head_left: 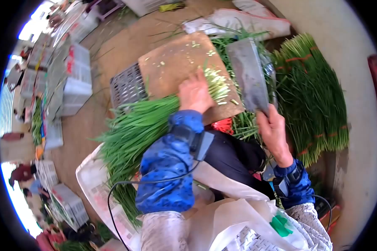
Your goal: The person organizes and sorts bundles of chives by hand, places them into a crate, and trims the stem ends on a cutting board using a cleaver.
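My left hand (195, 93) presses on a bunch of long green leafy stalks (138, 125) lying across a wooden board (171, 62). The pale cut ends (217, 85) stick out to the right of its fingers, and small cut bits are scattered on the board. My right hand (274, 127) is wrapped round the handle of a wide cleaver (248, 69). Its grey blade is off the board's right edge, over loose greens, apart from the bunch. The leafy ends hang down to the left, over a white container.
Banded bundles of greens (314, 96) lie at the right beside a wall (358, 125). A dark plastic crate (127, 85) shows under the board's left side. White sacks (238, 23) lie beyond it. White boxes (77, 75) and several people are at the far left.
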Demonstrator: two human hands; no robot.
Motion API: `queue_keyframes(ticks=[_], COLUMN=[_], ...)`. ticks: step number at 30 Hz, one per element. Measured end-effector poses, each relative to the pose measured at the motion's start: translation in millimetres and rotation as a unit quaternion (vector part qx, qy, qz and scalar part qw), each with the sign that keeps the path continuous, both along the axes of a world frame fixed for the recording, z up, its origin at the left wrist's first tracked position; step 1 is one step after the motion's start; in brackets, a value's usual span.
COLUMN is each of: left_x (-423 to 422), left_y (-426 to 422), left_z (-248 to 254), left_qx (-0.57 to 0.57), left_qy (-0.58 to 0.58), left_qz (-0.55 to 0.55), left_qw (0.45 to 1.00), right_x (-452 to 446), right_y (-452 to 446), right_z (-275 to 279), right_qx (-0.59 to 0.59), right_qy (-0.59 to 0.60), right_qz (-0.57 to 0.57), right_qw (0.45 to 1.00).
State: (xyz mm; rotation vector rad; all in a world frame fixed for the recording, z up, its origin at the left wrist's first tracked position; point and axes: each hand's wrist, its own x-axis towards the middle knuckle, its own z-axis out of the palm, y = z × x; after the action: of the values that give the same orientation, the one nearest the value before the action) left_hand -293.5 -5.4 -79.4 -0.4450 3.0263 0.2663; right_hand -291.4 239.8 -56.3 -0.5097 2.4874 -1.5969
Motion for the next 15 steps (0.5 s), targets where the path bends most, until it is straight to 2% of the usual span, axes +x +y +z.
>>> queue_keyframes(ticks=[2,5,10,13,15], left_x=[-2,2,5,-1,1], left_y=[-2,1,3,0,0], left_z=[2,12,18,7,3], left_qx=[0.026,0.019,0.001,0.003,-0.016], left_qy=[-0.027,-0.035,-0.010,-0.042,-0.007], left_qz=[0.007,-0.006,-0.025,-0.023,-0.042], left_qw=[0.999,0.999,1.000,0.999,0.999], right_x=[0,-1,-4,-2,0], right_y=[-6,-20,-29,-30,-33], right_z=[12,27,18,16,8], right_qx=[0.024,0.049,0.080,0.087,0.123], right_qy=[0.047,0.054,0.118,0.122,0.150], right_qz=[0.028,0.062,0.076,0.089,0.099], right_qw=[0.998,0.995,0.987,0.985,0.976])
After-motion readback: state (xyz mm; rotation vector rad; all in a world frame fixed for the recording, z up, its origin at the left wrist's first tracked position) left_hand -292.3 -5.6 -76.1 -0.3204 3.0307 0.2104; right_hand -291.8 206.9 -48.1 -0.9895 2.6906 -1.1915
